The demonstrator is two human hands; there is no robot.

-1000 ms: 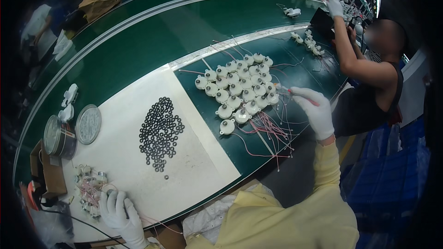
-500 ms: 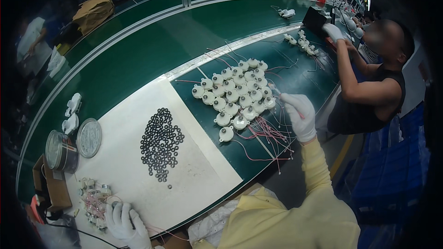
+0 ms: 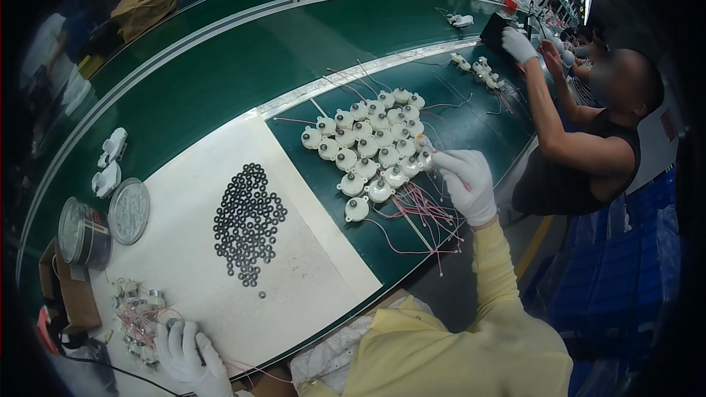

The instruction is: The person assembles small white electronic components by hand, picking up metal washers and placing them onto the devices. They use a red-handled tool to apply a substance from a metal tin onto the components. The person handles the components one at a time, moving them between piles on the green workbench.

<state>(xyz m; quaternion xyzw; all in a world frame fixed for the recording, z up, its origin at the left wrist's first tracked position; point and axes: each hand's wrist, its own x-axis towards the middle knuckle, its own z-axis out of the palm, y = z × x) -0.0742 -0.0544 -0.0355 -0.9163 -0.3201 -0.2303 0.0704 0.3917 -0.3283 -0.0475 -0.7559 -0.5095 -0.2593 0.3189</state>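
Nearest me, at the lower left, I have the gloved left hand (image 3: 187, 359) resting at the right edge of a jumbled heap of small wired motors (image 3: 138, 327); its fingers are bent, and I cannot tell whether they grip one. That heap lies on a white mat (image 3: 309, 261), and beyond the hand, toward the middle of the mat, I see a spread of small black rings (image 3: 250, 220). Over on the right, the gloved right hand (image 3: 471, 185) is closed around a slim red tool (image 3: 465, 182), its far end pointing at the right edge of the cream round motors (image 3: 379, 136). These stand packed together on the green tabletop, shafts up, to the left of that hand, well apart from the left one; pink wires (image 3: 423, 209) trail from their near side. Farther off, I make out a co-worker (image 3: 581, 147) reaching toward a black box (image 3: 498, 31).
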